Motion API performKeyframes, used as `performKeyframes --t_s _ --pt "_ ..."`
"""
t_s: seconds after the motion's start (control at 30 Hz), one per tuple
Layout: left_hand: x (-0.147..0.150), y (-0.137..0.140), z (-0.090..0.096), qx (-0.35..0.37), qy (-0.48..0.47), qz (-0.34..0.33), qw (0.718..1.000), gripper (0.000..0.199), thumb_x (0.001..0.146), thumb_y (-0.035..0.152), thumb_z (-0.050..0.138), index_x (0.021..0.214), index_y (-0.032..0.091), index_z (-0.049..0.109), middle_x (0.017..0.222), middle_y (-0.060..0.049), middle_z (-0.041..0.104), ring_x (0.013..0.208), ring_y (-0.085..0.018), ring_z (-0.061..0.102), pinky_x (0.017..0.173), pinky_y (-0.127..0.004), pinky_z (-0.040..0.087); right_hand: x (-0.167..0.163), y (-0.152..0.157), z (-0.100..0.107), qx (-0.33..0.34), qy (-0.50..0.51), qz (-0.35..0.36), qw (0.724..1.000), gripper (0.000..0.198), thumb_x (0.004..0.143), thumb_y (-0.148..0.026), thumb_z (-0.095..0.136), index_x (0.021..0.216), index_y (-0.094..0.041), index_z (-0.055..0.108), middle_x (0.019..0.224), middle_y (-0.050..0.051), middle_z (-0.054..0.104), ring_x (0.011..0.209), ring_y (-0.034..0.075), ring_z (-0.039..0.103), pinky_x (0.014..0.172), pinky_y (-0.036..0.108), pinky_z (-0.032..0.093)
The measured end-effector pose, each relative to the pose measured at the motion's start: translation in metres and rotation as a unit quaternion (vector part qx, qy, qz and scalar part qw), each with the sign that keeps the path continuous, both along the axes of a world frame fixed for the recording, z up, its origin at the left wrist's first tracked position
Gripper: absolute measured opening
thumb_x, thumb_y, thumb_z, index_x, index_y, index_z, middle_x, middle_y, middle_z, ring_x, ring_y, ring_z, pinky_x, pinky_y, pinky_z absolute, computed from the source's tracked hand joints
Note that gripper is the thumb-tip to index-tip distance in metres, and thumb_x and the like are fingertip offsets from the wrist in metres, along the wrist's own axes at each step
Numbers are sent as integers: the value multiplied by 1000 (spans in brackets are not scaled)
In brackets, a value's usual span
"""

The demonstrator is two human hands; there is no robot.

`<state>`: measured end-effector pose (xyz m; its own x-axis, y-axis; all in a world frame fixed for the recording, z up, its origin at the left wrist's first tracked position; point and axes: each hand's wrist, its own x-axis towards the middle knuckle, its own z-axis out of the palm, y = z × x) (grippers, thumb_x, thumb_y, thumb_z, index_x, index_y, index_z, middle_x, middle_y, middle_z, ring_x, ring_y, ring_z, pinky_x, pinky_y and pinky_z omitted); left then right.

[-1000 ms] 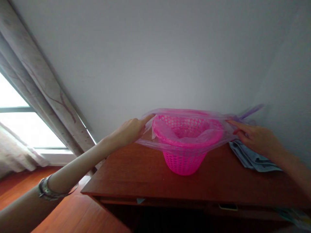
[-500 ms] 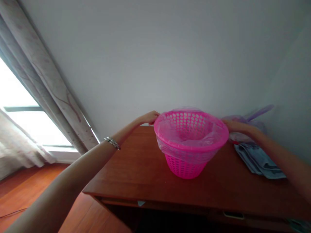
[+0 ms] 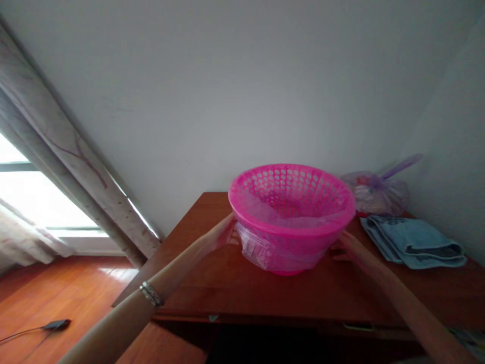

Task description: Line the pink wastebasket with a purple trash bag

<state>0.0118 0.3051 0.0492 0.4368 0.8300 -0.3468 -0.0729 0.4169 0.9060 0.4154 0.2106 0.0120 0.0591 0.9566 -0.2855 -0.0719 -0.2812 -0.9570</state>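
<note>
A pink perforated plastic basket (image 3: 290,231) stands on a reddish-brown wooden desk (image 3: 212,293). A thin clear plastic bag (image 3: 261,248) lines it, with its edge folded over the rim and hanging around the outside. My left hand (image 3: 224,231) is at the basket's left side just under the rim, fingers stretched toward the bag and partly hidden. On the opposite side, my right hand (image 3: 347,247) is below the rim with its fingers apart, close against the bag-covered wall. Whether the right fingertips touch it is hard to tell.
A folded blue-grey cloth (image 3: 415,242) lies on the desk at right. Behind it sits a tied translucent purplish bag (image 3: 379,194) against the wall. A curtain (image 3: 71,151) hangs by the window at left. On the floor lies a black adapter (image 3: 56,324) with a cable.
Both hands have moved from the rim down to the basket's sides. The bag's folded edge now hangs lower around the outside. The view has shifted slightly.
</note>
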Motion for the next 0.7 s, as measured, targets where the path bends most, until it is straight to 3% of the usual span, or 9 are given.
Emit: performKeyframes --t_s 0.1,0.27,0.4,0.5,0.6,0.7 --pt "5 -12 -8 -4 -113 80 990 10 82 16 62 90 13 66 84 -8 71 74 -18 69 72 -28 58 -6 -9 -6 -57 122 6 991 31 75 -44 68 99 -25 62 99 6 68 80 18 67 66 31 55" --pt "1 -31 -17 19 -194 115 974 27 76 -1 56 98 12 66 90 -7 72 77 -16 70 79 -27 59 -25 -15 -8 -38 201 -18 979 15 75 -31 67 87 -24 61 91 3 70 75 14 67 69 26 55" --pt "-12 -47 -28 -18 -163 74 984 27 75 -1 57 98 10 66 92 -10 73 79 -18 71 78 -26 59 -30 -18 -16 -45 203 -52 977 10 78 -27 65 87 -24 63 86 3 69 66 13 66 58 22 54" --pt "-22 -56 -32 -71 -85 37 993 11 79 5 62 88 8 65 83 -14 73 71 -20 72 73 -29 60 -23 -20 -25 -19 233 -85 969 7 79 -22 64 84 -26 64 89 2 70 78 14 68 75 26 58" --pt "-26 -59 -33 -84 -106 73 988 20 80 0 58 97 9 63 89 -14 73 78 -20 72 80 -29 59 -14 -24 -31 18 262 -105 959 10 81 -21 57 83 -28 63 93 2 70 93 16 68 94 34 55" --pt "-27 -55 -33 -88 -182 139 969 29 78 -6 50 100 10 61 92 -11 72 86 -19 71 85 -28 58 -7 -26 -34 34 254 -123 959 13 81 -21 51 77 -28 61 84 2 70 86 17 68 89 33 56"
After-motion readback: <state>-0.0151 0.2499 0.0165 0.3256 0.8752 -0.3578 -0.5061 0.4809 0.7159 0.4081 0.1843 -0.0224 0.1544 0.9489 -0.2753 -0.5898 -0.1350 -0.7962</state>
